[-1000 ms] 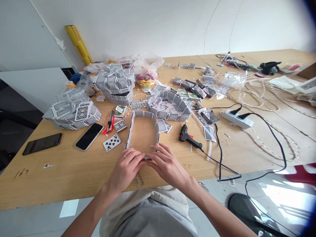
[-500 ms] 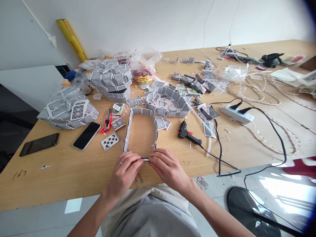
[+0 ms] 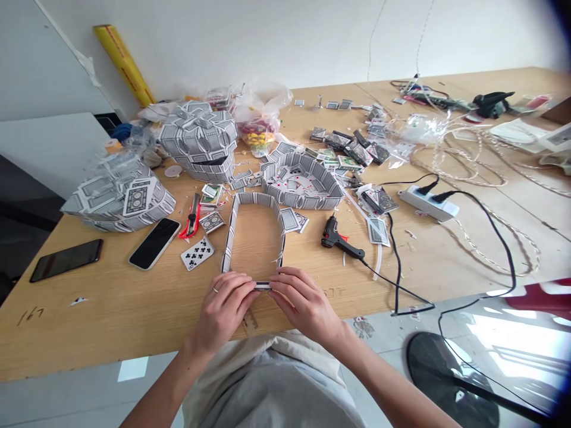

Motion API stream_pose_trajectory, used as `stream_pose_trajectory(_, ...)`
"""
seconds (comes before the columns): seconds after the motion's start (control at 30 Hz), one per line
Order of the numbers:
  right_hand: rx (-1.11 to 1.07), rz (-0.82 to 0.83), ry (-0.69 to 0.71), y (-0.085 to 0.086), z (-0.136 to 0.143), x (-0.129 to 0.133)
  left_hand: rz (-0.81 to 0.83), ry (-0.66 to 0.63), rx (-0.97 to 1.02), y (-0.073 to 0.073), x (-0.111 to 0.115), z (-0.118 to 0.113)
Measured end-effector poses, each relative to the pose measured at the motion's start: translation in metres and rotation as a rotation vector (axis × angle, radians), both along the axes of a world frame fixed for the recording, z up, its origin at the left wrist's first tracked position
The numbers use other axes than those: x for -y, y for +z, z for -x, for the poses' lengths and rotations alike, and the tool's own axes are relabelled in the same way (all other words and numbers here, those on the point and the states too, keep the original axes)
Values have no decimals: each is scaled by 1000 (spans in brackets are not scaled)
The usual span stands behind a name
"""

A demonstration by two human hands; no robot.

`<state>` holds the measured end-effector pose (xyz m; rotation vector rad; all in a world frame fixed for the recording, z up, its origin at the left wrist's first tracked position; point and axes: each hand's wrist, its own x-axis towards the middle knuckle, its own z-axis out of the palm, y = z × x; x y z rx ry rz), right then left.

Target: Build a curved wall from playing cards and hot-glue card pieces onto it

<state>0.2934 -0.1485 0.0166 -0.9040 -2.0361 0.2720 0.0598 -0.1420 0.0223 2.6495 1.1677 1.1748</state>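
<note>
Card frame [image 3: 255, 199] standing on edge near the front of the table [image 3: 134, 324], its near side pinched between fingers and thumbs of the left hand [image 3: 225, 309] and right hand [image 3: 306, 303], with a short stretch visible between them. A glue gun [image 3: 339, 239] lies to the frame's right, a knife [image 3: 193, 217] to its left, and a card tray [image 3: 307, 202] just beyond.
</note>
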Motion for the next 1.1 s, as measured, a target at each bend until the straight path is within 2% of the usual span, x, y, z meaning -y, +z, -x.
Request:
stream_pose_trajectory(0.67,29,34,0,-9,1,0,11,119,6,-4,-1,-2)
stream_pose_trajectory(1.1,22,21,-7,-2,3,0,36,40,34,-6,-5,1)
